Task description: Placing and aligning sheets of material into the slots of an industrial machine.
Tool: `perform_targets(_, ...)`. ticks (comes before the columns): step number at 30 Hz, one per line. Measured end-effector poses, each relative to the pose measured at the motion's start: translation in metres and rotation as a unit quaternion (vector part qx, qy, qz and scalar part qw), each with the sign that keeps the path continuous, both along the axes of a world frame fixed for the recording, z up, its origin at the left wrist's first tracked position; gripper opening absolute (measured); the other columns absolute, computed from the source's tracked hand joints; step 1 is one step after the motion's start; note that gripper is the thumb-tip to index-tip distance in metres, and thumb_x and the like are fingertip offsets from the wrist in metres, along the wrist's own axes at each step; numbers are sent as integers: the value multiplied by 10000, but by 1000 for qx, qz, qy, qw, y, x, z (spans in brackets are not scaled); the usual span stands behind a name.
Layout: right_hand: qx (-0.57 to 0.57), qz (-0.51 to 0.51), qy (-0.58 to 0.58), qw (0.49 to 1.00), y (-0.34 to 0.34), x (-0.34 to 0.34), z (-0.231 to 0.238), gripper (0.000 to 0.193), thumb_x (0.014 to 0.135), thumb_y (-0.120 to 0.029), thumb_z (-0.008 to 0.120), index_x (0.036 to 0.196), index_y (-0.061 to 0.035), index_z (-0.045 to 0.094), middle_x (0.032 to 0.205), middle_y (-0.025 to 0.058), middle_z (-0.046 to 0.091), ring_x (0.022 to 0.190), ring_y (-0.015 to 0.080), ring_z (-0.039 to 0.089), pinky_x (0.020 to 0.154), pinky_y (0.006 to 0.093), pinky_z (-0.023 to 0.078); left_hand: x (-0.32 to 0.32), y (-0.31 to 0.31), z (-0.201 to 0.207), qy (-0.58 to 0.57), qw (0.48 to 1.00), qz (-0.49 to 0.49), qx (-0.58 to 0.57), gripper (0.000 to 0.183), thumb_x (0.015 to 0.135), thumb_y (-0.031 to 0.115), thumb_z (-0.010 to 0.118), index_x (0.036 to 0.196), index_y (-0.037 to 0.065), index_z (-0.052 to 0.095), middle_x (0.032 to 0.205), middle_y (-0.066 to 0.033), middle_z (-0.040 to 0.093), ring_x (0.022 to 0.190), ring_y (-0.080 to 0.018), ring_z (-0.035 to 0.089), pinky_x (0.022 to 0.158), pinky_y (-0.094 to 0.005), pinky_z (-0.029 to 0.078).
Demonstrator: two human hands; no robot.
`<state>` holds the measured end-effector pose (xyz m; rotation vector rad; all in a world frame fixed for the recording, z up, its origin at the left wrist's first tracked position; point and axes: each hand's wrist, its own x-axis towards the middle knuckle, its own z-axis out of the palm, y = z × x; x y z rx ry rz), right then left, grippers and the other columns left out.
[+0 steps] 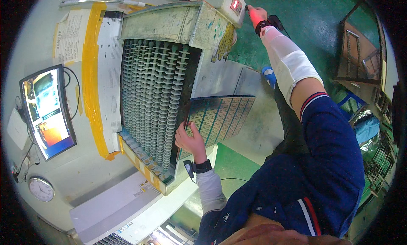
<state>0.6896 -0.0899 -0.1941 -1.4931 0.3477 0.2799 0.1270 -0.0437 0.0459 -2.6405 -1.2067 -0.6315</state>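
Observation:
My left hand (190, 140) is at the near left edge of a circuit board panel (227, 118), its thumb over the face and its fingers curled round the edge. Copper-coloured rectangles in rows cover this upright panel, which stands beside the machine's opening. Inside the opening, several upright columns of grey disc rollers (148, 101) stand close to my left fingers. My right arm stretches far forward, and my right hand (257, 16) pinches a small black knob (246, 8) on the side of a white control box (229, 6) with a lit red display.
A monitor (48, 111) and a round clock (41, 188) are on the wall at left. Yellow tape (91, 75) edges the machine frame (161, 20). A wooden-panelled rack (360, 54) stands at right on the green floor (296, 12). A cable hangs near my left wrist.

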Motion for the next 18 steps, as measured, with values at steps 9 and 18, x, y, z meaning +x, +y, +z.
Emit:
perform_targets(9, -14, 15, -10, 1000, -2, 2, 0, 412, 911, -358, 801, 1019, 37, 758, 852, 80, 745, 668, 152, 630, 606, 314, 494, -2, 1, -1, 6, 1000, 8, -15, 331, 961, 354, 729, 1175, 103, 695, 1054, -16, 727, 972, -290, 635, 867, -453, 410)
perform_targets(18, -22, -1, -17, 1000, 1, 3, -4, 397, 913, -353, 803, 1017, 28, 758, 847, 73, 739, 663, 151, 626, 590, 318, 487, -2, 2, -1, 4, 1000, 9, -8, 334, 959, 351, 734, 1173, 98, 694, 1053, -28, 725, 970, -293, 633, 864, -448, 408)
